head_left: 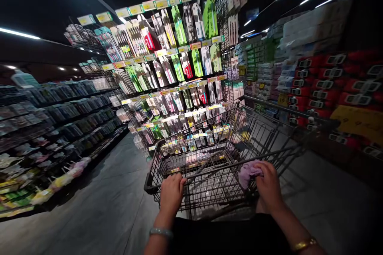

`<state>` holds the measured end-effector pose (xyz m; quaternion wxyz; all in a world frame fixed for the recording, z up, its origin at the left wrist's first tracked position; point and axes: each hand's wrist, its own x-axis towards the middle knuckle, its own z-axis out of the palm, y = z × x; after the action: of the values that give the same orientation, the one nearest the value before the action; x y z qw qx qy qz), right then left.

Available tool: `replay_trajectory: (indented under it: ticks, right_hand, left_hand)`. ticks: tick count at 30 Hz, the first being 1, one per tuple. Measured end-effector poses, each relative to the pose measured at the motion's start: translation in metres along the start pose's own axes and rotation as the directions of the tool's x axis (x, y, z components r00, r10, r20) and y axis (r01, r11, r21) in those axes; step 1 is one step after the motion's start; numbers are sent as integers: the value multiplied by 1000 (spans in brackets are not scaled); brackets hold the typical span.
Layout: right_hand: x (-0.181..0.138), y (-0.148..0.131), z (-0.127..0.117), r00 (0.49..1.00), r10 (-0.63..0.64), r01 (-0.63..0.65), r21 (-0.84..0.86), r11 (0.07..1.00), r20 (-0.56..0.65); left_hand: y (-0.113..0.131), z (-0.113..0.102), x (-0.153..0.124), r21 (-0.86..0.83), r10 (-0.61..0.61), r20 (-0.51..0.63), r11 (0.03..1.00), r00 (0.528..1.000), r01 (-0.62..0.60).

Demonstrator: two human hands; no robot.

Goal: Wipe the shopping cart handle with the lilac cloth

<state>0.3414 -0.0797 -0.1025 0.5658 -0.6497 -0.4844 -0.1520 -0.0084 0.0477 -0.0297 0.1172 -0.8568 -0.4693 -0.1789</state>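
A dark wire shopping cart (206, 193) stands sideways right before me. My left hand (172, 193) is closed over its near top rim, towards the left end. Further right, my right hand (269, 185) is closed around a crumpled light-purple cloth (249, 172), which hangs over the same rim. Whether the fingers also grip the rim under the cloth is hidden. Through the mesh, the cart's basket shows no goods that I can make out. The cart's push handle (287, 111) lies at the far right side.
Behind the cart rises a rack of hanging toothbrush packs (179, 63) with price tags. Low shelves (68, 103) of packaged goods run along the left. At the right are stacked red packs (326, 83) with a yellow sign (357, 125). Grey floor (113, 191) lies between.
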Motion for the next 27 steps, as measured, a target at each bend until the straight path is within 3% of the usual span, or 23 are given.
replay_trajectory:
  ticks: [2,7,13,18,20,24,27]
  right_hand:
    - [-4,-2,5,1000,-1,1,-20,1000,-9]
    - [-13,-4,10,992,-60,61,-6,998,114]
    - [4,5,-4,999,-27,28,-47,998,25]
    - [-14,1,4,989,-54,56,-10,998,135]
    - [-13,3,-3,993,-42,42,-5,999,115]
    - [3,4,-24,999,-29,28,-25,999,-42]
    - [2,-3,-21,998,-67,67,-31,997,-18]
  left_hand:
    - [-2,0,0,8,2,7,1000,1000,-2]
    - [-12,-3,2,11,-2,19,1000,1000,2]
    - [-34,1,4,-16,2,23,1000,1000,-2]
    - [-54,4,8,-71,6,23,997,1000,-4]
    - [-64,3,8,-94,19,42,995,999,-15]
    - [-92,-4,4,-140,57,95,989,994,-44]
    - [-98,-10,7,-116,52,31,992,998,-48]
